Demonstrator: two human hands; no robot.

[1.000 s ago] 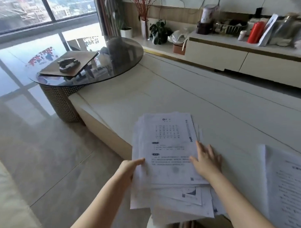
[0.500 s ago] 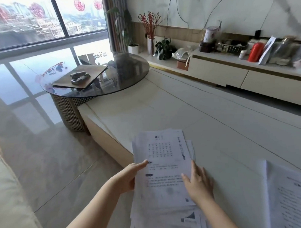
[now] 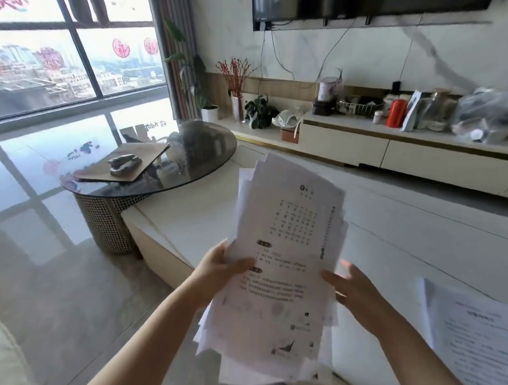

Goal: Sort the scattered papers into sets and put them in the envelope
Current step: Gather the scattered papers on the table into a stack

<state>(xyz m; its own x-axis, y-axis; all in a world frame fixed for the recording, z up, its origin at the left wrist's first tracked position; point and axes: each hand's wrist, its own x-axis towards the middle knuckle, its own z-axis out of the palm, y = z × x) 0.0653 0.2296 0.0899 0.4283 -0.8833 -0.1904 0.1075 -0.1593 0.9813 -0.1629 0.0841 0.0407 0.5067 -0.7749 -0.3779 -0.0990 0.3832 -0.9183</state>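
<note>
A loose stack of white printed papers [image 3: 285,251] is raised off the long white table [image 3: 404,235], tilted up toward me. My left hand [image 3: 218,270] grips the stack's left edge, thumb on top. My right hand [image 3: 350,288] is at the stack's right edge with fingers spread; whether it holds the sheets is unclear. A second pile of printed papers [image 3: 472,338] lies flat on the table at the lower right. A brown envelope [image 3: 124,167] lies on the round glass table [image 3: 190,172] at left, with a stapler [image 3: 124,164] on top of it.
A low white cabinet [image 3: 392,151] along the far wall carries a red canister [image 3: 396,113], jars, bags and potted plants. Glossy floor lies to the left of the long table, with a sofa edge at the bottom left.
The stack lay flat on the table under both hands; now it is lifted and tilted upward. My view has risen toward the wall and television.
</note>
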